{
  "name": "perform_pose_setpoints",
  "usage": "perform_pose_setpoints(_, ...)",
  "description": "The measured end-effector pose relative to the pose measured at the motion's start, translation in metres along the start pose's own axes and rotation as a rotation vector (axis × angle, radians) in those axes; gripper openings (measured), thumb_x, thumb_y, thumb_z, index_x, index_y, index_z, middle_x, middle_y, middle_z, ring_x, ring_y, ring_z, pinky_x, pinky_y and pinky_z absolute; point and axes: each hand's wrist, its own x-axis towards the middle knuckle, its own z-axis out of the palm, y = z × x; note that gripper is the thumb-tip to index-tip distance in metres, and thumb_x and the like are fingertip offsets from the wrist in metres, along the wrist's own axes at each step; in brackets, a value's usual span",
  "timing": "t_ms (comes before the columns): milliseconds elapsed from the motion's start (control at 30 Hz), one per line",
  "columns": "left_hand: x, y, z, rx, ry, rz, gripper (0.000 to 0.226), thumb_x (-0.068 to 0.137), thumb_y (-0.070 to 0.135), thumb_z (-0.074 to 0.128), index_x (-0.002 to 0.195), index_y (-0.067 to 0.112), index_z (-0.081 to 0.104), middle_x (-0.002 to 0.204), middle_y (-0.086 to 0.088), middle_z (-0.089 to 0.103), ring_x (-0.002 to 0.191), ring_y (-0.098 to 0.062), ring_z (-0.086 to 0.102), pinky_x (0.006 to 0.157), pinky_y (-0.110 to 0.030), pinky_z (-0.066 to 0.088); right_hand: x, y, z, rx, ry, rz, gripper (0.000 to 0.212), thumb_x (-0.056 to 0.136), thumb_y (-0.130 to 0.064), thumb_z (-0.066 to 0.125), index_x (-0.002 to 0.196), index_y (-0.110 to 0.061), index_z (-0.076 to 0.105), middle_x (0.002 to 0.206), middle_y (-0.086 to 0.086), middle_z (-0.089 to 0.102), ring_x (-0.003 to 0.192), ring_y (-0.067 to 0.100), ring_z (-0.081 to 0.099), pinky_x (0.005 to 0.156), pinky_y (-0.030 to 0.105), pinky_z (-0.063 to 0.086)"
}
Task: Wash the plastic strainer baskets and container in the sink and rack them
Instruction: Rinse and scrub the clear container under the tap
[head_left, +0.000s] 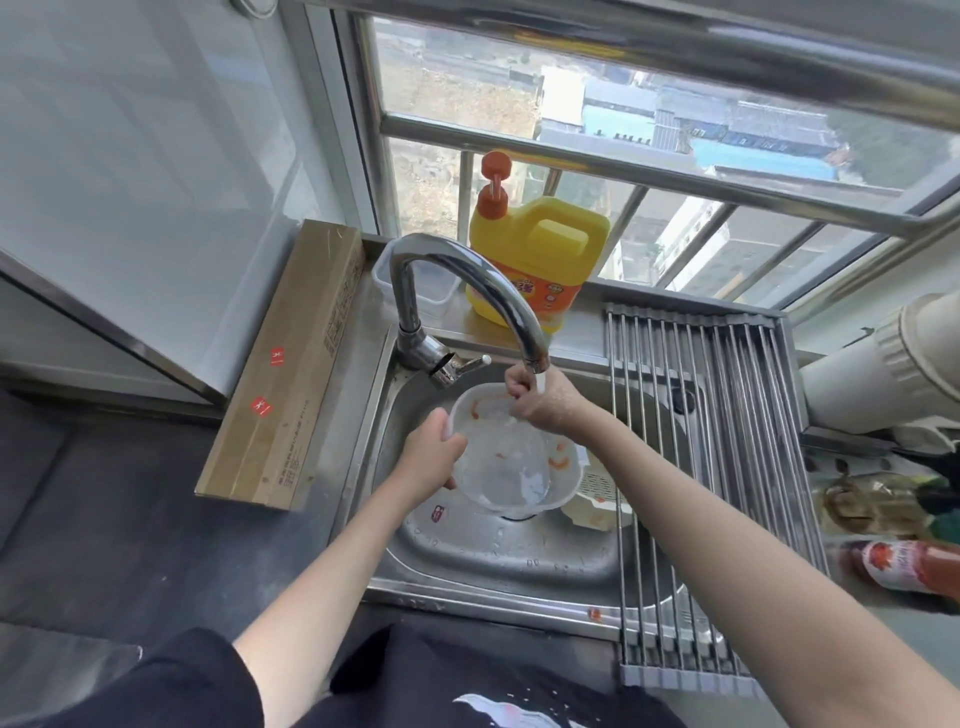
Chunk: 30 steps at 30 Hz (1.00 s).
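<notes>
The left hand (434, 453) grips the wet, light, slippery plastic container (511, 457) at 9 o'clock rim; the right hand (540, 402) pinches 12 o'clock rim.

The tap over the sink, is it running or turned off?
Running. A white stream falls from the faucet spout onto the right hand, above the clear container the left hand holds over the sink.

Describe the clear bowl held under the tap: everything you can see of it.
The clear bowl looks like thin see-through plastic, round, wet, with orange smears along its rim and inner wall. It is held tilted over the sink, its opening facing up towards the camera. The left hand grips its near-left rim; the right hand is at its far rim, under the tap. A white strainer basket lies beside it.
</notes>
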Motion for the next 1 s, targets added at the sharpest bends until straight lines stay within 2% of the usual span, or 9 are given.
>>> perform_pose_setpoints(67, -0.002, -0.002, -0.001, 0.004, -0.006, -0.007, 0.018, 0.088, 0.010, 0.045, 0.077, 0.013, 0.032, 0.073, -0.003, 0.036, 0.060, -0.019, 0.041, 0.042, -0.024, 0.042, 0.005, 0.005, 0.001, 0.012, 0.038, 0.009, 0.034, 0.076, 0.011, 0.039, 0.061, -0.019, 0.032, 0.062, -0.005, 0.033, 0.059, 0.012, 0.031, 0.054, 0.021, 0.029)
perform_pose_setpoints(200, -0.004, -0.007, -0.005, -0.016, -0.004, -0.032, 0.019, 0.088, 0.010, 0.045, 0.076, 0.014, 0.032, 0.075, -0.002, 0.035, 0.062, -0.017, 0.039, 0.043, -0.025, 0.043, 0.001, 0.010, 0.000, 0.197, -0.029, -0.011, 0.019, 0.078, 0.005, 0.063, 0.073, -0.014, 0.060, 0.074, 0.001, 0.060, 0.073, 0.017, 0.058, 0.072, 0.031, 0.050)
perform_pose_setpoints(300, -0.004, -0.007, -0.008, -0.019, 0.020, -0.027, 0.019, 0.088, 0.010, 0.045, 0.077, 0.014, 0.031, 0.076, -0.002, 0.034, 0.064, -0.016, 0.037, 0.043, -0.024, 0.044, 0.001, 0.006, -0.001, 0.251, 0.001, 0.026, 0.010, 0.076, 0.000, 0.073, 0.075, -0.008, 0.067, 0.075, 0.008, 0.070, 0.075, 0.024, 0.070, 0.074, 0.034, 0.059)
perform_pose_setpoints(433, -0.004, -0.006, -0.011, -0.019, 0.031, -0.030, 0.018, 0.089, 0.010, 0.044, 0.077, 0.014, 0.031, 0.076, -0.001, 0.034, 0.065, -0.016, 0.037, 0.046, -0.025, 0.044, 0.005, 0.005, 0.003, -0.110, 0.097, -0.036, 0.014, 0.072, -0.014, 0.079, 0.075, -0.005, 0.068, 0.069, 0.006, 0.070, 0.062, 0.019, 0.069, 0.061, 0.026, 0.058)
perform_pose_setpoints(567, -0.005, -0.006, -0.013, -0.039, 0.016, -0.037, 0.015, 0.089, 0.011, 0.045, 0.079, 0.013, 0.033, 0.078, -0.003, 0.035, 0.066, -0.016, 0.038, 0.044, -0.022, 0.042, 0.004, 0.011, 0.004, -0.276, 0.000, -0.099, 0.011, 0.087, -0.015, 0.062, 0.081, -0.006, 0.066, 0.072, 0.006, 0.070, 0.062, 0.016, 0.065, 0.068, 0.035, 0.059)
perform_pose_setpoints(667, -0.004, -0.010, -0.012, -0.062, -0.002, -0.077, 0.015, 0.090, 0.010, 0.042, 0.078, 0.013, 0.033, 0.077, -0.003, 0.036, 0.066, -0.017, 0.039, 0.042, -0.021, 0.040, 0.004, 0.012, 0.005, -0.340, -0.032, -0.122, 0.022, 0.092, -0.003, 0.045, 0.097, -0.008, 0.067, 0.092, 0.004, 0.069, 0.080, 0.019, 0.066, 0.079, 0.040, 0.057)
perform_pose_setpoints(767, -0.003, -0.015, -0.008, -0.143, -0.030, -0.167, 0.007, 0.089, 0.011, 0.041, 0.084, 0.013, 0.037, 0.081, -0.008, 0.041, 0.069, -0.021, 0.044, 0.041, -0.023, 0.041, 0.004, 0.015, 0.012, -0.406, -0.170, -0.040, 0.031, 0.095, -0.004, 0.045, 0.117, -0.015, 0.064, 0.119, 0.004, 0.063, 0.107, 0.023, 0.062, 0.095, 0.036, 0.051)
perform_pose_setpoints(900, -0.002, -0.016, 0.000, -0.297, -0.077, -0.272, 0.004, 0.089, 0.009, 0.040, 0.091, 0.012, 0.043, 0.082, -0.012, 0.047, 0.054, -0.018, 0.043, 0.039, -0.022, 0.039, 0.002, 0.020, 0.021, -0.551, -0.009, 0.132, 0.036, 0.095, -0.010, 0.038, 0.126, -0.013, 0.056, 0.126, 0.013, 0.055, 0.110, 0.030, 0.056, 0.096, 0.039, 0.048)
perform_pose_setpoints(1000, -0.002, -0.015, 0.004, -0.325, -0.083, -0.313, 0.013, 0.088, 0.009, 0.039, 0.099, 0.011, 0.047, 0.082, -0.013, 0.051, 0.045, -0.016, 0.043, 0.041, -0.023, 0.039, 0.004, 0.024, 0.024, -0.312, 0.074, 0.315, 0.033, 0.095, -0.014, 0.036, 0.122, -0.009, 0.054, 0.116, 0.011, 0.058, 0.107, 0.029, 0.057, 0.087, 0.036, 0.047)
